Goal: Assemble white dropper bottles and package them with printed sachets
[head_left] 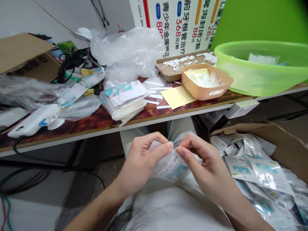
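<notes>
Over my lap, a clear plastic packet with small print and a light blue picture hangs between both hands. My left hand pinches its top edge between thumb and fingers. Close beside it, my right hand pinches the same edge, thumb and fingertips together. The two thumbs nearly meet at the packet's top. Part of the packet's right side lies hidden behind my right fingers.
On the table lie a stack of packets, a yellow sheet, an orange container, a cardboard tray of white pieces and a green basin. A box of filled packets stands at right; a white sealer-like device lies left.
</notes>
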Tool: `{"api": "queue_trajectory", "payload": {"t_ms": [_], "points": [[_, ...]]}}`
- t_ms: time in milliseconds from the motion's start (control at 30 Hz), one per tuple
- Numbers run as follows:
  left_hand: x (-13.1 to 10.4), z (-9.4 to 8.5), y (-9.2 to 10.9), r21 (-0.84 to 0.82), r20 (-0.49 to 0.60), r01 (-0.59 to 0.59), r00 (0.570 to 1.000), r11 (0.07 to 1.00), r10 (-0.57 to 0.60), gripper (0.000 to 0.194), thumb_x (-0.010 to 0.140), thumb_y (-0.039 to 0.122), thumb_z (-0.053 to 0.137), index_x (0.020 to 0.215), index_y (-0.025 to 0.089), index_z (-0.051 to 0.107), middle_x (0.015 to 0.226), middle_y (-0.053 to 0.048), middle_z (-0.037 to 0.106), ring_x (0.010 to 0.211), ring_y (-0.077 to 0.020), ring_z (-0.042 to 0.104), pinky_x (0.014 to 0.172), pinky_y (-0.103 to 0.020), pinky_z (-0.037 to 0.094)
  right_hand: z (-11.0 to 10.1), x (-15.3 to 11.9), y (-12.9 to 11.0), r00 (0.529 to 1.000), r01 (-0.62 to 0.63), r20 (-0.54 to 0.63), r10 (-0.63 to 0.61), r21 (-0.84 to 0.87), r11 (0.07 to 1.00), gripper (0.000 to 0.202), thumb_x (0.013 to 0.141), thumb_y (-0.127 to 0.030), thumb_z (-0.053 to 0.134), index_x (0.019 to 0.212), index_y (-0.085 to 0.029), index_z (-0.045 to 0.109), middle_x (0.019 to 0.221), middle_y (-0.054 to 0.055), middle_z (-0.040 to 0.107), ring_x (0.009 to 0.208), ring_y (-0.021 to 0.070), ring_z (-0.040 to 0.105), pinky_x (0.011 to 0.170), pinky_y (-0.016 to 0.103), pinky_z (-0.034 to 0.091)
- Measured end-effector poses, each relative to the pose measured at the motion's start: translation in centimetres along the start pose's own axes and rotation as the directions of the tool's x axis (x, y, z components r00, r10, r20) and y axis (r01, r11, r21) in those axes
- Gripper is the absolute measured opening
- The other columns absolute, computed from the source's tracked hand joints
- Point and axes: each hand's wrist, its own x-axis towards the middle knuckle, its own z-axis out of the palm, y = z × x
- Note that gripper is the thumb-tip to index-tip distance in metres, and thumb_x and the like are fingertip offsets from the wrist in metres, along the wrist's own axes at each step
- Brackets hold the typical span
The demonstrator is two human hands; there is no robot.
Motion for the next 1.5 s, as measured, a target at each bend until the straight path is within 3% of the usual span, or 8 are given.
{"api": "queue_trajectory", "payload": {"t_ms": [233, 367, 733, 900, 1000, 1100, 1200, 1500], "points": [[0.5, -0.2, -0.2, -0.111, 0.086, 0.053, 0.995, 0.992, -0.044, 0.039, 0.092, 0.048, 0.056, 0.069, 0.017, 0.061, 0.062, 0.003, 0.054, 0.055, -0.0113, 0.046, 0.053, -0.023, 0.036, 0.0, -0.1, 0.0, 0.999, 0.029, -0.036, -0.032, -0.078, 0.997, 0.022, 0.093, -0.017, 0.052, 0.071, -0.019, 0.052, 0.068, -0.003, 0.050, 0.061, 0.0101, 0.046, 0.051, 0.023, 0.034], [0.7, -0.8, 0.6, -0.037, 0.188, 0.073, 0.980, 0.997, -0.065, 0.024, 0.081, 0.041, 0.073, 0.078, 0.019, 0.063, 0.069, 0.004, 0.058, 0.061, -0.0111, 0.049, 0.057, -0.021, 0.038, -0.1, 0.0, 0.1, 0.999, 0.032, -0.017, -0.033, -0.059, 0.998, 0.021, 0.094, -0.017, 0.051, 0.073, -0.019, 0.055, 0.070, -0.003, 0.052, 0.063, 0.0101, 0.048, 0.054, 0.024, 0.036], [0.6, -0.4, -0.1, -0.026, 0.082, 0.006, 0.997, 1.000, -0.004, 0.016, 0.084, 0.030, 0.069, 0.073, 0.018, 0.067, 0.065, 0.005, 0.058, 0.061, -0.0104, 0.049, 0.056, -0.020, 0.038, 0.3, 0.0, 0.6, 0.997, 0.081, 0.008, -0.081, -0.089, 0.993, 0.023, 0.097, -0.019, 0.048, 0.075, -0.018, 0.052, 0.073, -0.003, 0.052, 0.066, 0.0095, 0.048, 0.060, 0.024, 0.036], [1.4, -1.2, 0.0, -0.119, 0.206, 0.093, 0.976, 0.989, -0.067, 0.045, 0.093, 0.051, 0.050, 0.078, 0.016, 0.073, 0.071, -0.002, 0.067, 0.066, -0.0161, 0.058, 0.063, -0.026, 0.043, -0.5, -0.3, 1.5, 0.997, 0.058, -0.044, -0.062, -0.099, 0.993, 0.024, 0.097, -0.024, 0.051, 0.073, -0.019, 0.052, 0.070, -0.003, 0.049, 0.064, 0.0096, 0.045, 0.057, 0.024, 0.033], [2.3, -3.3, -0.6, -0.215, 0.174, 0.046, 0.985, 0.975, -0.008, 0.071, 0.094, 0.069, 0.027, 0.097, 0.017, 0.075, 0.098, -0.009, 0.075, 0.094, -0.0248, 0.065, 0.087, -0.034, 0.045, -1.4, 0.0, 2.3, 0.991, -0.023, -0.133, 0.025, 0.021, 1.000, 0.027, 0.096, -0.033, 0.054, 0.072, -0.019, 0.054, 0.068, -0.004, 0.047, 0.062, 0.0094, 0.041, 0.055, 0.023, 0.032], [3.2, -4.7, -2.1, -0.231, 0.118, -0.094, 0.985, 0.968, 0.124, 0.063, 0.078, 0.077, 0.053, 0.099, 0.021, 0.072, 0.102, -0.005, 0.074, 0.099, -0.0230, 0.063, 0.090, -0.030, 0.042, -2.4, 1.1, 3.2, 0.935, -0.158, -0.238, 0.263, 0.386, 0.909, 0.029, 0.087, -0.044, 0.067, 0.074, -0.019, 0.058, 0.066, -0.005, 0.049, 0.059, 0.0085, 0.040, 0.053, 0.020, 0.032], [3.6, -3.7, -3.6, -0.260, 0.250, -0.056, 0.960, 0.964, 0.123, 0.048, 0.061, 0.056, 0.085, 0.086, 0.018, 0.069, 0.080, -0.002, 0.071, 0.076, -0.0190, 0.062, 0.073, -0.028, 0.045, -2.9, 2.4, 4.1, 0.875, -0.204, -0.229, 0.426, 0.625, 0.754, 0.037, 0.070, -0.049, 0.081, 0.075, -0.018, 0.061, 0.065, -0.003, 0.056, 0.058, 0.0083, 0.045, 0.053, 0.019, 0.037], [3.2, 1.1, -3.8, -0.422, 0.281, 0.042, 0.956, 0.905, 0.087, 0.037, 0.067, 0.044, 0.086, 0.074, 0.013, 0.067, 0.069, 0.000, 0.063, 0.063, -0.0110, 0.052, 0.062, -0.024, 0.042, -1.7, 2.8, 5.6, 0.842, -0.305, -0.128, 0.525, 0.689, 0.658, 0.038, 0.063, -0.047, 0.085, 0.074, -0.016, 0.065, 0.063, -0.001, 0.062, 0.054, 0.0090, 0.050, 0.050, 0.020, 0.040]]}}
